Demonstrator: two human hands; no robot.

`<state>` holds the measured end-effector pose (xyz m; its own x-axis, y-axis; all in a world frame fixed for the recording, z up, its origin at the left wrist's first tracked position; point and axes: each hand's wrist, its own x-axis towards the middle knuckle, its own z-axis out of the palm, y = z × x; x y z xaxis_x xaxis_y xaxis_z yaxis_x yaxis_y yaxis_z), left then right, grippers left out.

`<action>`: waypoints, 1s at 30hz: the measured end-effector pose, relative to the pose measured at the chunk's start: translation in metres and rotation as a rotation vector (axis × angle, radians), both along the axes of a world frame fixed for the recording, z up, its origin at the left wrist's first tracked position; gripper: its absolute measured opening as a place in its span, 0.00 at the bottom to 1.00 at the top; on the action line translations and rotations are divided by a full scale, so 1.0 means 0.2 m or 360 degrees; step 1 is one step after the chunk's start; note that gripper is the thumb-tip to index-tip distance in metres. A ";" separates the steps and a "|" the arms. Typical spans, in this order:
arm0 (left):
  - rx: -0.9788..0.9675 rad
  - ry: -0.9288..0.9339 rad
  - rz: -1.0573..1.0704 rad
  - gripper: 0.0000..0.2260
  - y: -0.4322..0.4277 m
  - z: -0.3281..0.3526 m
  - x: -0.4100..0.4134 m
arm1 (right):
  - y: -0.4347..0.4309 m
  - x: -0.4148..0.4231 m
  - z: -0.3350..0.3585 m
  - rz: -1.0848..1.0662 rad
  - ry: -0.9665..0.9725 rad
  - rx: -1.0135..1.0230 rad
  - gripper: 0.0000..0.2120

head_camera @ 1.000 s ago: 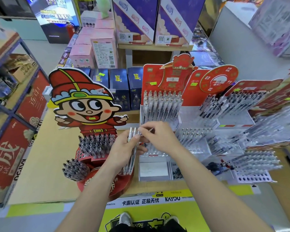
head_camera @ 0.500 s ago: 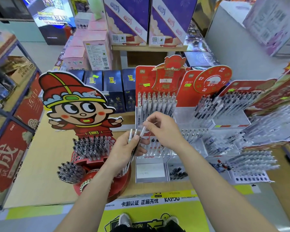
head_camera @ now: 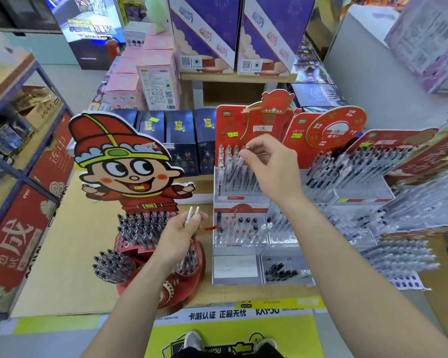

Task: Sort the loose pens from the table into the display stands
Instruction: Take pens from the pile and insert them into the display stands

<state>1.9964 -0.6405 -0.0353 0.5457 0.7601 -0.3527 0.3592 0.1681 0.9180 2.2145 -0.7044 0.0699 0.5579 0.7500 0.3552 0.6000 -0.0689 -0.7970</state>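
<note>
My left hand (head_camera: 179, 235) grips a small bunch of clear pens (head_camera: 192, 215), their caps pointing up, above the round red cartoon display stand (head_camera: 150, 257). My right hand (head_camera: 269, 166) is raised higher and pinches one clear pen (head_camera: 239, 162) at its top, the pen slanting down among the upright pens in the top tier of the clear tiered stand (head_camera: 233, 195) with the red backboard. The tier below it holds a few pens with red and black parts.
Several more clear pen stands (head_camera: 388, 192) crowd the right side of the wooden table (head_camera: 62, 254). Dark blue boxes (head_camera: 181, 140) and pink boxes (head_camera: 155, 83) stand behind. A metal shelf rack (head_camera: 18, 140) lines the left. My shoes (head_camera: 192, 341) show at the table's front edge.
My right hand has drawn one pen out of the bunch and lifted it up and right to the top tier. My left hand has stayed low with the remaining pens.
</note>
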 end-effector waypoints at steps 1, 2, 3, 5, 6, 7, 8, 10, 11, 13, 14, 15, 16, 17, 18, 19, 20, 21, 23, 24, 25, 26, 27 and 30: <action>-0.0013 -0.0013 -0.0012 0.11 0.00 0.00 0.00 | 0.01 0.00 -0.01 0.0006 -0.0029 -0.0012 0.04; -0.0037 -0.0043 -0.0025 0.11 0.00 0.00 0.00 | 0.01 0.00 -0.01 0.0014 -0.0052 -0.0028 0.05; -0.0054 -0.0075 -0.0042 0.11 0.00 0.00 0.00 | 0.02 0.00 -0.02 0.0018 -0.0066 -0.0040 0.05; -0.0066 -0.0100 -0.0067 0.10 0.00 0.00 -0.01 | 0.02 -0.01 -0.02 0.0023 -0.0078 -0.0051 0.05; -0.0056 -0.0097 -0.0083 0.11 0.01 0.00 -0.01 | 0.02 0.00 -0.01 0.0021 -0.0081 -0.0049 0.05; -0.0046 -0.0101 -0.0098 0.11 0.01 0.00 -0.01 | 0.02 0.00 -0.01 0.0014 -0.0084 -0.0046 0.05; -0.0045 -0.0117 -0.0101 0.10 0.01 0.00 -0.01 | 0.02 0.00 -0.01 0.0004 -0.0090 -0.0044 0.05; -0.0076 -0.0163 -0.0069 0.06 0.01 0.01 -0.01 | 0.01 0.00 -0.01 -0.0011 -0.0104 -0.0047 0.04; -0.0093 -0.0182 -0.0046 0.06 0.00 0.02 0.00 | 0.01 0.00 -0.02 -0.0012 -0.0103 -0.0055 0.04; -0.0122 -0.0220 -0.0003 0.06 -0.01 0.02 0.00 | 0.01 -0.01 -0.04 0.0015 -0.0088 -0.0091 0.04; -0.0133 -0.0236 0.0014 0.06 -0.01 0.02 0.00 | 0.01 -0.02 -0.06 0.0040 -0.0090 -0.0122 0.04; -0.0140 -0.0248 0.0022 0.06 -0.01 0.01 0.00 | 0.02 -0.04 -0.07 0.0066 -0.0106 -0.0156 0.04; -0.0140 -0.0253 0.0020 0.06 -0.01 0.01 0.00 | 0.02 -0.05 -0.09 0.0085 -0.0130 -0.0182 0.03; -0.0136 -0.0253 0.0009 0.06 -0.01 0.01 0.00 | 0.02 -0.06 -0.10 0.0090 -0.0149 -0.0191 0.03; -0.0131 -0.0251 -0.0007 0.06 -0.01 0.00 0.00 | 0.03 -0.07 -0.11 0.0081 -0.0153 -0.0190 0.03; -0.0128 -0.0249 -0.0020 0.06 -0.01 0.00 0.00 | 0.03 -0.08 -0.12 0.0065 -0.0144 -0.0189 0.03; -0.0128 -0.0246 -0.0029 0.07 -0.01 0.00 0.00 | 0.04 -0.09 -0.13 0.0050 -0.0131 -0.0192 0.03; -0.0130 -0.0239 -0.0034 0.07 -0.01 0.00 -0.01 | 0.04 -0.09 -0.13 0.0035 -0.0122 -0.0199 0.04; -0.0121 -0.0229 -0.0036 0.08 -0.02 0.00 -0.01 | 0.05 -0.09 -0.13 0.0016 -0.0119 -0.0212 0.05; -0.0115 -0.0233 -0.0035 0.08 -0.02 0.01 -0.01 | 0.05 -0.09 -0.13 0.0016 -0.0122 -0.0218 0.05; -0.0108 -0.0241 -0.0033 0.08 -0.02 0.02 -0.01 | 0.06 -0.09 -0.13 0.0019 -0.0129 -0.0223 0.05; -0.0101 -0.0251 -0.0030 0.07 -0.02 0.02 -0.01 | 0.06 -0.09 -0.13 0.0024 -0.0141 -0.0230 0.06; -0.0092 -0.0258 -0.0026 0.07 -0.02 0.03 -0.01 | 0.06 -0.09 -0.12 0.0028 -0.0158 -0.0235 0.06; -0.0042 -0.0254 -0.0034 0.05 -0.03 0.05 -0.01 | 0.06 -0.09 -0.11 0.0033 -0.0221 -0.0238 0.06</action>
